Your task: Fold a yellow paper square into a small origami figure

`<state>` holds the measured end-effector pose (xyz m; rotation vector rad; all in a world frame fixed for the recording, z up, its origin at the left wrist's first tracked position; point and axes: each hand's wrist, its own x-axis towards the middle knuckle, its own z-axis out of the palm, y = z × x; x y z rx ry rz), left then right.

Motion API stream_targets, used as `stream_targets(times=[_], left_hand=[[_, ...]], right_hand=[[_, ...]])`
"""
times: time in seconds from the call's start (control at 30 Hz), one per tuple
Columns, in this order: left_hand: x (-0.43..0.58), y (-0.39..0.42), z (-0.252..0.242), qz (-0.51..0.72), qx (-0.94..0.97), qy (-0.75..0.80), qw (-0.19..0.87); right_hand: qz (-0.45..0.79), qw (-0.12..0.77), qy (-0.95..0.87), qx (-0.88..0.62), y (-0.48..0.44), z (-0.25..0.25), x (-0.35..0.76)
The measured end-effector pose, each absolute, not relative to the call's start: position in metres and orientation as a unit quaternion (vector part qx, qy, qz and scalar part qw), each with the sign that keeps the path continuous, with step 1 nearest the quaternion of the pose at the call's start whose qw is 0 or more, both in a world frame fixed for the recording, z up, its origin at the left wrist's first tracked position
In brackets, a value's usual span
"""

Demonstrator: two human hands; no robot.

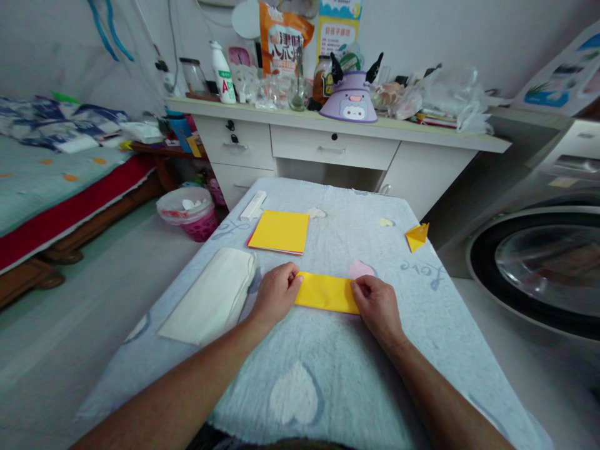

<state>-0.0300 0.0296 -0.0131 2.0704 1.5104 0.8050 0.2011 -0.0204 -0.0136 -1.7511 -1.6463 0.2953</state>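
Note:
A sheet of yellow paper, folded into a long rectangle, lies on the cloth-covered table between my hands. My left hand pinches its left end, thumb and fingers closed at the upper corner. At the other end, my right hand grips the paper's right edge with curled fingers. Just beyond sits a stack of square paper with a yellow sheet on top. A small folded yellow paper piece rests near the table's right edge.
Left of my forearm lies a folded whitish cloth or bag. A white stick-like object is at the far left corner. The table's patterned cloth reaches toward me. Beyond stand a white desk, a pink bin and a washing machine.

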Motion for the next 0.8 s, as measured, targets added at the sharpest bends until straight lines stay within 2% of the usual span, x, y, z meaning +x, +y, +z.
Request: stream_targets(times=[0.1,0.43,0.8], left_hand=[[-0.0281,0.0302,-0.0113,0.241,0.777,0.558,0.166],[-0.0267,0.0287,-0.0101,0.186,0.793,0.569,0.114],[-0.0276,0.0269,-0.0101,0.164,0.794,0.577,0.098]], right_hand=[[0.083,0.302,-0.656,-0.687,-0.0169,-0.0175,0.2025],[0.028,0.201,-0.667,-0.717,-0.0143,-0.0165,0.197],[0.066,0.211,-0.655,-0.722,-0.0117,-0.0163,0.1991]])
